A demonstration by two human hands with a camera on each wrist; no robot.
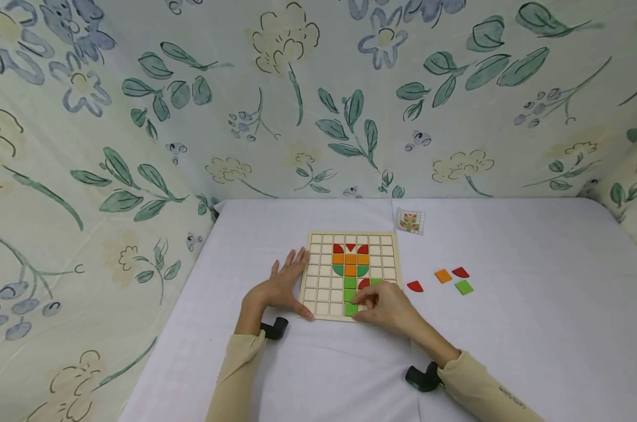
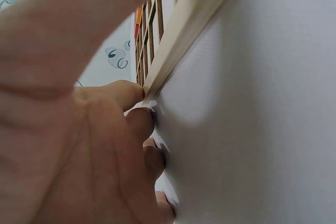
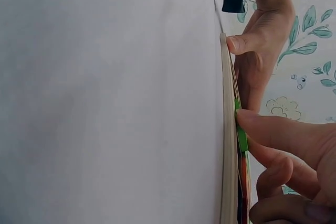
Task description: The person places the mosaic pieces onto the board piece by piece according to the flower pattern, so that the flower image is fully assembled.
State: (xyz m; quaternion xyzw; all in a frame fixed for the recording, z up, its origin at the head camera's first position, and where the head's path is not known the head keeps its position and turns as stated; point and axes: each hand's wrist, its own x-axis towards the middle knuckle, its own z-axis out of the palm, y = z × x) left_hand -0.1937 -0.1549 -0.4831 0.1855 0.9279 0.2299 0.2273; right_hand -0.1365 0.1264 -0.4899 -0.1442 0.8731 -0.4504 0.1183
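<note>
A wooden grid board [image 1: 322,281] lies on the white cloth, with red, orange and green tiles forming a flower in its cells. My left hand [image 1: 283,287] is spread along the board's left side, thumb at the near corner and fingertips against the edge. With thumb and index finger, my right hand [image 1: 389,308] pinches a green square tile [image 3: 241,132] at the bottom of the green stem column. Beside the stem, a red quarter-round tile [image 1: 363,283] and a green tile [image 1: 376,281] show, partly covered by the right hand.
Right of the board lie loose red quarter-round tiles [image 1: 415,286], an orange square [image 1: 443,275] and a green square [image 1: 463,287]. A small pattern card [image 1: 410,221] lies beyond the board's far right corner. Floral fabric [image 1: 350,105] hangs behind the table.
</note>
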